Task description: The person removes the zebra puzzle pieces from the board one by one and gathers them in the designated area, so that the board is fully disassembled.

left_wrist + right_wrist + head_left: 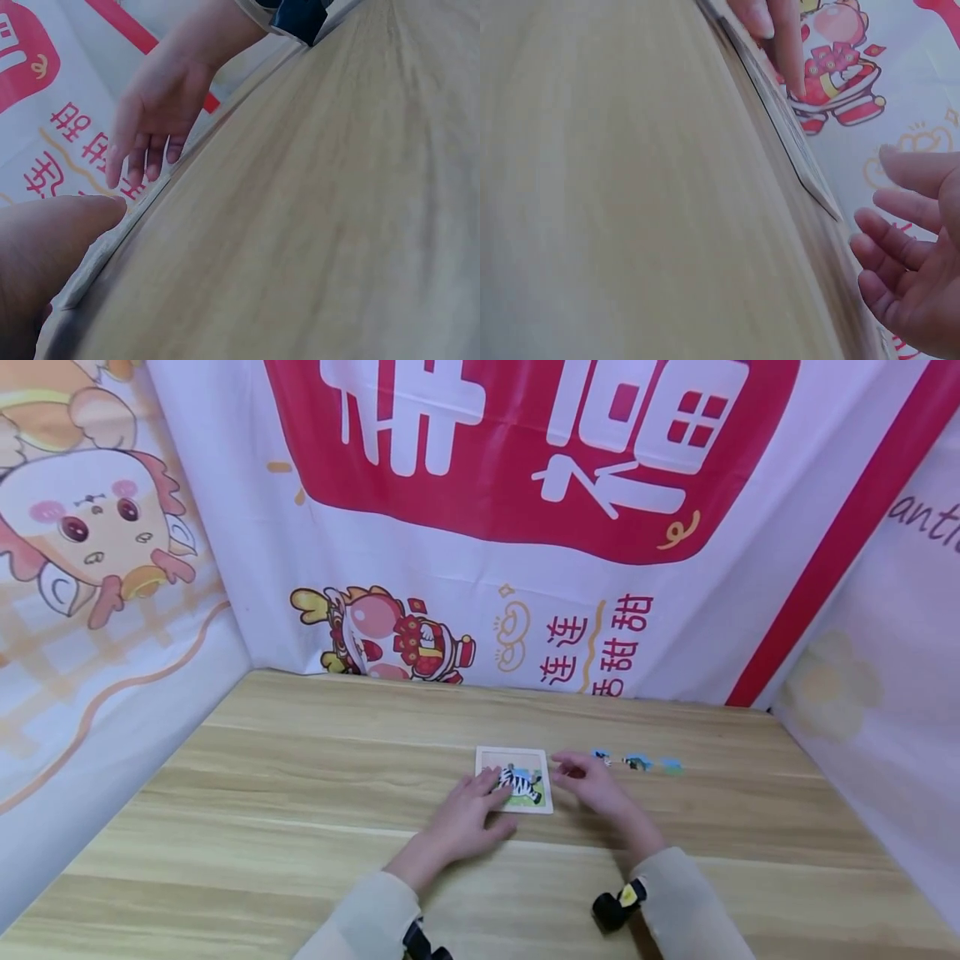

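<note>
A small square puzzle board point(548, 795) with a pale frame lies flat on the wooden table, showing a zebra picture point(521, 783) with a bare patch at its upper left. My left hand point(465, 818) rests on the board's left side, fingers stretched over the frame and the zebra. Just off the right edge hovers my right hand point(596, 787), its fingers loosely bent and holding nothing. In the right wrist view, the right hand point(915, 262) has spread, curved fingers beside the thin board point(780, 120). Left fingertips point(761, 19) show at that board's far end.
Several small colourful puzzle pieces point(637, 762) lie in a row to the right of the right hand. The wooden table point(300, 760) meets printed cloth walls point(420, 552) at the back and both sides. Each sleeve carries a black wrist camera point(611, 910).
</note>
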Available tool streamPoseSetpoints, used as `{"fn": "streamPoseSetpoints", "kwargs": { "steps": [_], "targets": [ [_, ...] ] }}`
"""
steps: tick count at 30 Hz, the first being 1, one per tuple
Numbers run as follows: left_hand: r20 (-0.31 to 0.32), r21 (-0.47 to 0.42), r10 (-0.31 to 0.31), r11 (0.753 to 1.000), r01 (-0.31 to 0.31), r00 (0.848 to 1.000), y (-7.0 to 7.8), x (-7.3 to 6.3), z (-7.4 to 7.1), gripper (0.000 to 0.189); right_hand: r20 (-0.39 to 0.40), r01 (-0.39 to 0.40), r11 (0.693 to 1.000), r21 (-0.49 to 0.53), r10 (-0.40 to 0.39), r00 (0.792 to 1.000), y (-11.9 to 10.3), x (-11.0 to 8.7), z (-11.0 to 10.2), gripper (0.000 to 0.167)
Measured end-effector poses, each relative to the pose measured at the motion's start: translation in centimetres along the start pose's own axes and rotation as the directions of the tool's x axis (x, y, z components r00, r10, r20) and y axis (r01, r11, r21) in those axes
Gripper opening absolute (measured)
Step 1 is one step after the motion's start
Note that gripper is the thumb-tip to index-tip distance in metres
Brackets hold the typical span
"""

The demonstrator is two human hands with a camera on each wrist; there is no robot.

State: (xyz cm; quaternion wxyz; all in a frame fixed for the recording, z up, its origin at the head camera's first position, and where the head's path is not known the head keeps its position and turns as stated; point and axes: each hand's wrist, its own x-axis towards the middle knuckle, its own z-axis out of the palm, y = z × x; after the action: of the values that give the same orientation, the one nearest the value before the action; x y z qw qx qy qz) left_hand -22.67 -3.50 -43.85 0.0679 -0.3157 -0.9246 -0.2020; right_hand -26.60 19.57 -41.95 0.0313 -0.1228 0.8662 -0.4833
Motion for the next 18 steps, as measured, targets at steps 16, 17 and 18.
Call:
{"fn": "streamPoseSetpoints", "kwargs": {
  "steps": [16, 17, 18],
  "targets": [
    [-0.029, -0.035, 0.051, 0.998, -0.052, 0.998, -0.6, -0.1, 1.0, 0.043, -0.017, 0.047, 0.991, -0.128, -0.050, 0.999, 0.5, 0.2, 2.4, 0.036],
    [-0.030, -0.036, 0.049, 0.998, -0.050, 0.998, -0.5, -0.1, 1.0, 0.042, -0.019, 0.040, 0.989, -0.139, -0.043, 0.999, 0.5, 0.2, 2.4, 0.036],
    [-0.030, -0.036, 0.046, 0.998, -0.047, 0.998, -0.5, -0.1, 1.0, 0.041, -0.020, 0.031, 0.989, -0.147, -0.035, 0.999, 0.4, 0.3, 2.5, 0.037]
  ]
}}
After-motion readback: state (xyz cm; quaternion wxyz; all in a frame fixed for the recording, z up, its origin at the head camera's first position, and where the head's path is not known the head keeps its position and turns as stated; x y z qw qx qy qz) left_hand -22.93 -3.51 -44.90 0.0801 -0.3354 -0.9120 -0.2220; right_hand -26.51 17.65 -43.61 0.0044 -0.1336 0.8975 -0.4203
